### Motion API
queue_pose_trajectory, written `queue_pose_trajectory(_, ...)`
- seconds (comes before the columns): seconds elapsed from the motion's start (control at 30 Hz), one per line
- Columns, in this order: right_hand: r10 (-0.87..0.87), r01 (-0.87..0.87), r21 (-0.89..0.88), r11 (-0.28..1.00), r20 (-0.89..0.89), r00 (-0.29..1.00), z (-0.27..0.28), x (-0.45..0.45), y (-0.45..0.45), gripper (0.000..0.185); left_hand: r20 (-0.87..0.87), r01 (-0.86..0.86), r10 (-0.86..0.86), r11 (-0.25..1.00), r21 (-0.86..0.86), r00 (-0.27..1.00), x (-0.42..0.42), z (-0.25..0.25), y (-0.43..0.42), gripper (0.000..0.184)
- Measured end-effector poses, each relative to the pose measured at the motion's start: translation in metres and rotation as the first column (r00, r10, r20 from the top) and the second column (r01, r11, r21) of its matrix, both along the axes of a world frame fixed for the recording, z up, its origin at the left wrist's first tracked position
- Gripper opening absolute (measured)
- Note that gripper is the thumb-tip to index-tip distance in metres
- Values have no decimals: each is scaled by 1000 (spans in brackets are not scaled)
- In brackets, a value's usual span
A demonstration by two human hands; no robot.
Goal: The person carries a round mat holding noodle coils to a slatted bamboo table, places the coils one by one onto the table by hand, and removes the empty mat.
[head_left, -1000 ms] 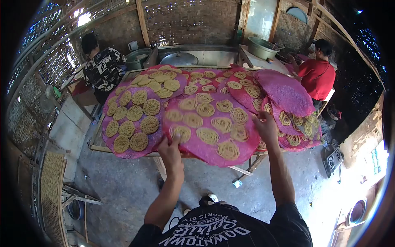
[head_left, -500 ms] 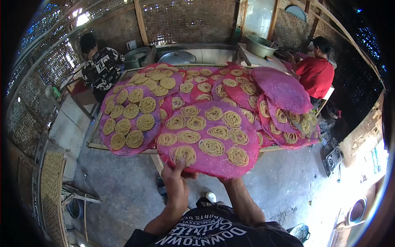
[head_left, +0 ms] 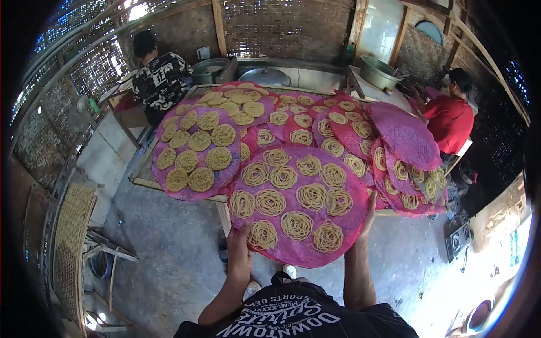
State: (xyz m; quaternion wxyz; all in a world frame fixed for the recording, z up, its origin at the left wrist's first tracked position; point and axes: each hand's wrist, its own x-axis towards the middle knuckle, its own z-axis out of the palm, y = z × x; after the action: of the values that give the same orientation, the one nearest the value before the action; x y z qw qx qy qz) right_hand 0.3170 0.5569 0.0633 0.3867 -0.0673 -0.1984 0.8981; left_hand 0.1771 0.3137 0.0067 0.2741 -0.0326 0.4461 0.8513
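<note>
Both my hands hold a round pink mesh sheet (head_left: 293, 254) out in front of me. Several pale yellow coils of noodle-like strands (head_left: 296, 225) lie spread over it. At its near left edge, my left hand (head_left: 239, 250) grips with the thumb on top beside a coil; its other fingers are hidden beneath. My right hand (head_left: 365, 224) closes on the right rim, thumb pointing up along the edge and the remaining fingers out of sight underneath. The sheet's far edge overlaps, in view, other coil-covered sheets on the rack.
A wide rack with a wooden frame (head_left: 147, 183) bears more pink sheets (head_left: 406, 135). A person in a patterned shirt (head_left: 162, 83) works at the back left, another in red (head_left: 449, 121) at the right. A stove (head_left: 459, 238) stands on the floor; a woven panel (head_left: 73, 231) leans at left.
The sheet has come closer to me and tilted more toward my view. My right hand has moved from under the near edge up to the right rim. The view has shifted left.
</note>
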Motion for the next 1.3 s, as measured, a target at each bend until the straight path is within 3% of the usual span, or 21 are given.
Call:
queue_pose_trajectory(0.13,47,-87,132,987,280,959,-8,2,38,54,-114,22,-31,997,-77,993,-27,6,6,40)
queue_pose_trajectory(0.17,51,-78,58,995,373,926,23,-2,20,41,-173,7,-24,995,-102,985,-31,6,8,37)
queue_pose_trajectory(0.27,47,-351,256,901,746,664,-51,18,82,29,-348,-65,-16,974,-218,937,-22,18,12,30)
queue_pose_trajectory(0.3,-8,-249,277,928,684,729,-33,10,66,19,-401,-95,-19,960,-265,916,-15,30,14,28)
queue_pose_trajectory(0.4,-127,-127,378,917,579,805,27,-8,22,19,-494,-141,-75,912,-385,866,-3,64,12,27)
queue_pose_trajectory(0.53,-109,-210,444,871,592,798,43,-3,-1,25,-569,-195,-51,911,-364,821,6,86,-22,26)
queue_pose_trajectory(0.63,-110,-151,464,873,488,866,69,-25,-55,37,-604,-252,59,938,-240,795,5,96,-72,26)
queue_pose_trajectory(0.73,16,-303,519,799,485,874,78,-45,-107,37,-576,-319,178,935,-154,798,8,103,-144,30)
queue_pose_trajectory(0.77,60,-423,470,775,611,789,47,-25,-94,43,-527,-359,214,914,-188,822,39,108,-160,31)
queue_pose_trajectory(0.9,306,-541,374,753,529,792,42,-85,-222,52,-498,-570,434,807,-156,751,59,98,-274,31)
queue_pose_trajectory(0.93,306,-541,423,727,506,807,57,-92,-270,53,-476,-624,492,764,-165,729,68,96,-300,29)
queue_pose_trajectory(1.07,568,-828,296,476,615,546,35,-129,-376,44,-455,-799,670,572,-187,587,100,97,-406,29)
queue_pose_trajectory(1.17,732,-909,236,343,539,416,31,-157,-466,38,-464,-895,767,412,-174,443,116,78,-460,27)
queue_pose_trajectory(1.3,809,-975,180,127,550,207,30,-192,-559,34,-430,-955,857,210,-211,283,123,61,-524,27)
